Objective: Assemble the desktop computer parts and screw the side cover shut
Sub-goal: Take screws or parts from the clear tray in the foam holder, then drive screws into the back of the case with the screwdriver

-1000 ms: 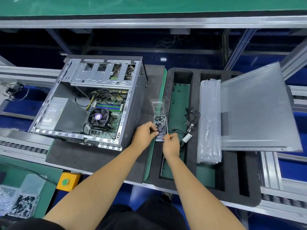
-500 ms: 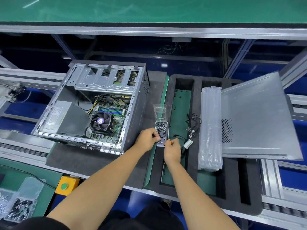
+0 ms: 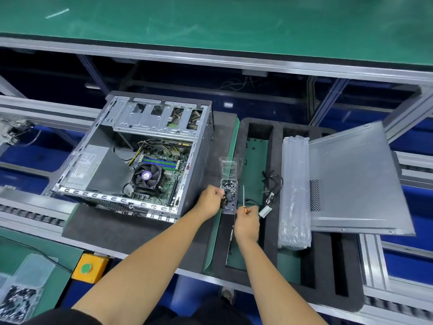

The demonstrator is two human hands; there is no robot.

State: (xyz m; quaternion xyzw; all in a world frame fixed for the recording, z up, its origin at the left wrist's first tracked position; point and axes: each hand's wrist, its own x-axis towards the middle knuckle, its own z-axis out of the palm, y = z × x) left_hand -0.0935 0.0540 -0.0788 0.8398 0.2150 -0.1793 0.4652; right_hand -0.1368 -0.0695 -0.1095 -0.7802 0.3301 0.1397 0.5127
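Here the person is fishing for screws. The left hand (image 3: 209,200) is reaching into the screw box (image 3: 229,195), a clear hinged case with its lid standing open, sitting on the foam tray (image 3: 274,141) at its left edge, just right of the case (image 3: 131,158). The left fingers are curling over the dark screws; whether they are already pinching one is hidden by the knuckles. The right hand (image 3: 247,221) is gripping a screwdriver (image 3: 244,198), fingers wrapped round the orange handle, with the thin shaft pointing away from the body just beside the box.

The case is lying open side up on a dark foam mat, showing the fan (image 3: 147,176), the board and the empty drive cage. The side cover (image 3: 358,179) is resting off the case, across the tray's right edge, well apart from it. A clear plastic sleeve (image 3: 294,191) is lying against the cover's left edge, and a bundle of cables (image 3: 271,184) is sitting in the tray between sleeve and box.

So the task looks early: parts seem unfitted and the cover is unscrewed. To do this step well, the left hand should be pinching one screw by its head and lifting straight up so others are not dragged over the low wall. The box is light, so pressing sideways could be tipping it. Keeping the screwdriver tip clear of the cables is wise.
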